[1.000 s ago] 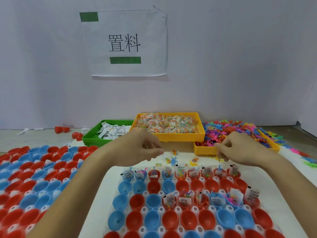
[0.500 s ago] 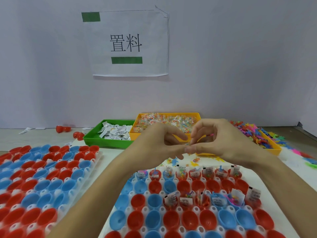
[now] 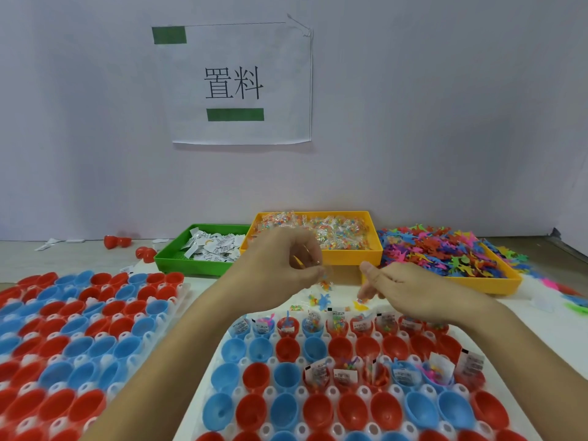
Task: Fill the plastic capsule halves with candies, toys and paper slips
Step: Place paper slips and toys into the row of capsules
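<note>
Left hand (image 3: 286, 265) fingers curled — right hand (image 3: 404, 291) relaxed.

Three bins stand in a row at the wall, paper slips (image 3: 211, 246) left, candies (image 3: 331, 232) middle, toys (image 3: 445, 254) right, with two capsule trays nearer: one (image 3: 321, 418) in front, another (image 3: 79, 338) to its left.

Left hand (image 3: 286, 265) pinches candy packets (image 3: 324, 281) above capsule tray (image 3: 222, 354).

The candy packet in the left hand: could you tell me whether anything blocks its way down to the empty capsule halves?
Nothing visible does. The left hand pinches the candy packet above the table, and the empty capsule halves sit open below.
</note>
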